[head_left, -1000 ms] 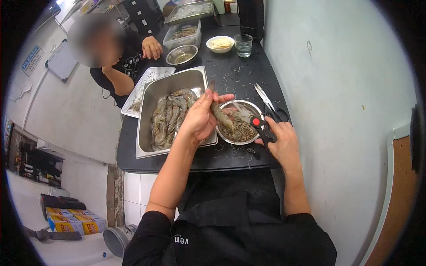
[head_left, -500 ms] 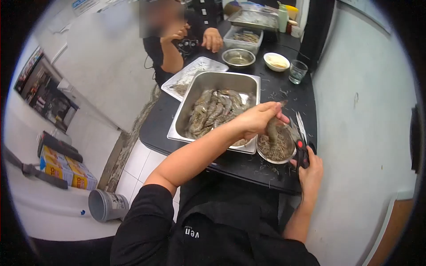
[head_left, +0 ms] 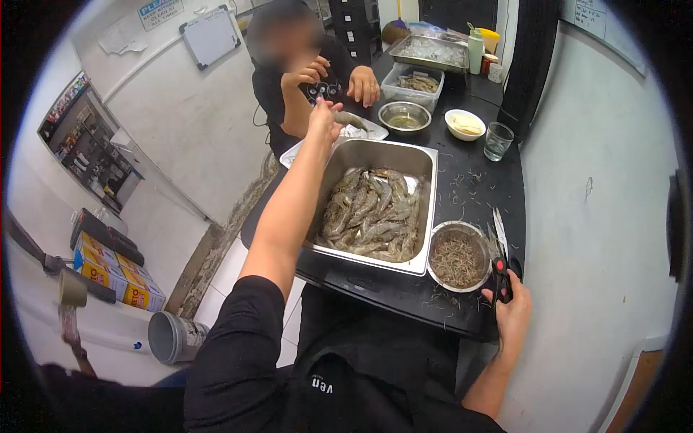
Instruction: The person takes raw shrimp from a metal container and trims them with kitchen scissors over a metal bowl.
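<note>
My left hand (head_left: 326, 121) is stretched far forward, closed on a grey shrimp (head_left: 351, 121) held over a white tray (head_left: 372, 132). At the right, my right hand (head_left: 511, 307) grips black-handled scissors (head_left: 499, 278), their blades pointing away beside a metal bowl (head_left: 433, 268). Thin shrimp trimmings (head_left: 458, 261) fill much of that bowl. Between my arms stands a deep steel pan (head_left: 426, 263) with many raw shrimp (head_left: 368, 209) heaped inside. My left forearm passes over the pan's left side and hides part of the tray.
Across the table (head_left: 476, 191) sits a person (head_left: 289, 79) with both hands raised near the tray. Behind are a metal bowl of liquid (head_left: 406, 117), a plastic tub of shrimp (head_left: 415, 85), a white bowl (head_left: 465, 125) and a glass (head_left: 498, 142). A wall (head_left: 592, 216) borders the right.
My left hand has carried the shrimp from above the trimmings bowl across the pan to the white tray. My right hand still holds the scissors by the bowl. The head view has shifted slightly.
</note>
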Motion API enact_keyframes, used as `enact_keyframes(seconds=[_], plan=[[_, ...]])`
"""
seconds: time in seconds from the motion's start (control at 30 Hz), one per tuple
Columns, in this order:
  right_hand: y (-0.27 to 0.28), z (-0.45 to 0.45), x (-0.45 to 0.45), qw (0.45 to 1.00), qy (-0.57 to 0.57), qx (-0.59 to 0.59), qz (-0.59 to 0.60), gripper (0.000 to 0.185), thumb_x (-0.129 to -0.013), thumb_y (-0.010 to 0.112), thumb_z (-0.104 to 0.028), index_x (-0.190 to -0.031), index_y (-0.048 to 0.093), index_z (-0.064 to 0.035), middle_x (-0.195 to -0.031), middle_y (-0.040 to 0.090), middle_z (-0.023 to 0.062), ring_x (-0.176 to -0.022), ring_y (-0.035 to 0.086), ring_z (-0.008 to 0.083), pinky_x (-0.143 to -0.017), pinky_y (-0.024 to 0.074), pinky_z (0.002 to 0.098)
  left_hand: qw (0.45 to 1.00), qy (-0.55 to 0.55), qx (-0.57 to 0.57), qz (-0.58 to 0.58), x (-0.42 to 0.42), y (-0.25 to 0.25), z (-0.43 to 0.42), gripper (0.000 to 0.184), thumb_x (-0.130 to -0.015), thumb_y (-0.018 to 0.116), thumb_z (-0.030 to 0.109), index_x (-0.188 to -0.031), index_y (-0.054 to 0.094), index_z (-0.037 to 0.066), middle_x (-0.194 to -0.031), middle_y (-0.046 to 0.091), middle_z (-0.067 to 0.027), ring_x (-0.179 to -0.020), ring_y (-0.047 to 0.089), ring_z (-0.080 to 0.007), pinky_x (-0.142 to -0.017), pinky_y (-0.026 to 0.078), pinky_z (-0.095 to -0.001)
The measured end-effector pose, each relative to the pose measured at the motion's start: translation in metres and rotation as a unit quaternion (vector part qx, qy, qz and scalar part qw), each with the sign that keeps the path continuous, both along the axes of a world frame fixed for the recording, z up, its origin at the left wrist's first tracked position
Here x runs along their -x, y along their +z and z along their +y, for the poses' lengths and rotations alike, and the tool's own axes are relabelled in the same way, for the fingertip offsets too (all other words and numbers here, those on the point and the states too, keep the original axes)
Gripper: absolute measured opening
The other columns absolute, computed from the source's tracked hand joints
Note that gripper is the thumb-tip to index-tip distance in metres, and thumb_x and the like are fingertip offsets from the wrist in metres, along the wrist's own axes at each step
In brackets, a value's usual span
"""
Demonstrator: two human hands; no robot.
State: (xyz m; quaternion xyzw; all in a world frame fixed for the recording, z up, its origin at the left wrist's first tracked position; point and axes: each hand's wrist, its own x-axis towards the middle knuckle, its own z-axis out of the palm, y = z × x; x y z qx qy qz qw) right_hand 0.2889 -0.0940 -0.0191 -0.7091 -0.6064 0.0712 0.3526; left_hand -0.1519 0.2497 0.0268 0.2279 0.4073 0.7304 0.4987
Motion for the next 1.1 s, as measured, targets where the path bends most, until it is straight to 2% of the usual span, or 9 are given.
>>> enact_keyframes(seconds=[0.1,0.2,0.3,0.43,0.57,0.73,0.9,0.97,1.1], plan=[[0.0,0.0,0.004,1.0,0.009,0.018,0.015,0.069,-0.058,0.088,-0.023,-0.118,0.062,-0.0026,-0.082,0.061,0.0099,-0.079,0.056,0.0256,-0.073,0.046,0.0379,0.995,0.014,-0.096,0.023,0.027,-0.021,0.031,0.048,-0.103,0.033,0.043,-0.12,0.049,0.0,-0.116,0.056,-0.0205,-0.098,0.056,-0.0319,-0.089,0.046,-0.0447],[0.001,-0.003,0.003,0.999,0.005,0.028,0.016,0.069,-0.058,0.088,-0.023,-0.118,0.062,-0.0026,-0.082,0.061,0.0096,-0.08,0.057,0.0253,-0.073,0.046,0.0376,0.951,-0.058,0.1,0.286,0.021,-0.004,-0.003,0.063,-0.101,0.037,0.044,-0.137,0.038,-0.007,-0.146,0.036,-0.0215,-0.136,0.033,-0.0275,-0.107,0.029,-0.0387],[-0.001,-0.002,-0.002,1.0,0.003,0.026,0.01,0.068,-0.058,0.088,-0.022,-0.118,0.062,-0.0029,-0.084,0.061,0.0095,-0.081,0.057,0.0254,-0.074,0.0462,0.0376,0.935,-0.078,0.03,0.345,0.003,-0.004,-0.032,0.055,-0.099,0.044,0.044,-0.13,0.049,-0.001,-0.13,0.052,-0.0087,-0.112,0.046,-0.0165,-0.099,0.033,-0.0301],[0.001,0.001,0.0,0.999,0.024,-0.006,0.024,0.066,-0.06,0.088,-0.019,-0.119,0.061,-0.0039,-0.087,0.061,0.0101,-0.082,0.057,0.026,-0.076,0.0462,0.038,0.877,-0.266,-0.035,0.399,-0.038,0.022,-0.115,0.046,-0.101,0.045,0.035,-0.136,0.047,0.005,-0.136,0.05,-0.0065,-0.125,0.043,-0.0154,-0.103,0.034,-0.0323],[0.001,0.003,0.01,0.998,0.044,-0.023,0.043,0.065,-0.063,0.087,-0.018,-0.12,0.061,-0.0045,-0.086,0.06,0.009,-0.081,0.056,0.0252,-0.074,0.0458,0.0374,0.671,-0.463,-0.12,0.567,-0.063,0.035,-0.186,0.047,-0.099,0.049,0.035,-0.135,0.048,0.006,-0.136,0.049,-0.0109,-0.123,0.047,-0.0198,-0.105,0.036,-0.0355],[-0.004,0.002,0.011,0.997,0.079,-0.026,0.011,0.065,-0.061,0.087,-0.019,-0.119,0.061,-0.0039,-0.083,0.06,0.0078,-0.078,0.055,0.024,-0.071,0.0449,0.0371,0.532,-0.26,-0.115,0.798,-0.075,-0.021,-0.232,0.051,-0.094,0.056,0.036,-0.136,0.047,0.008,-0.146,0.031,-0.0265,-0.138,0.021,-0.0481,-0.112,0.026,-0.0509],[-0.003,0.0,0.007,0.995,0.085,-0.043,0.004,0.065,-0.061,0.087,-0.019,-0.119,0.062,-0.004,-0.08,0.06,0.0079,-0.077,0.054,0.0244,-0.071,0.0444,0.0371,0.474,-0.321,-0.12,0.811,-0.075,-0.029,-0.216,0.043,-0.091,0.059,0.024,-0.13,0.053,0.006,-0.141,0.04,-0.0261,-0.138,0.025,-0.0458,-0.112,0.027,-0.0486],[-0.006,0.0,0.004,0.995,0.084,-0.057,-0.003,0.065,-0.06,0.087,-0.019,-0.119,0.062,-0.0041,-0.08,0.061,0.0077,-0.077,0.054,0.0247,-0.071,0.0444,0.0371,0.524,-0.308,-0.177,0.774,-0.071,-0.027,-0.189,0.036,-0.081,0.06,0.002,-0.117,0.062,0.005,-0.128,0.054,-0.0194,-0.127,0.044,-0.0369,-0.105,0.038,-0.0435],[-0.008,-0.001,0.01,0.995,0.089,-0.047,0.006,0.066,-0.059,0.088,-0.019,-0.118,0.062,-0.0042,-0.08,0.061,0.0075,-0.078,0.055,0.0245,-0.071,0.0447,0.037,0.465,-0.272,-0.149,0.829,-0.076,-0.019,-0.14,0.043,-0.071,0.06,-0.005,-0.112,0.064,0.005,-0.123,0.058,-0.0163,-0.121,0.051,-0.032,-0.101,0.041,-0.0415]])
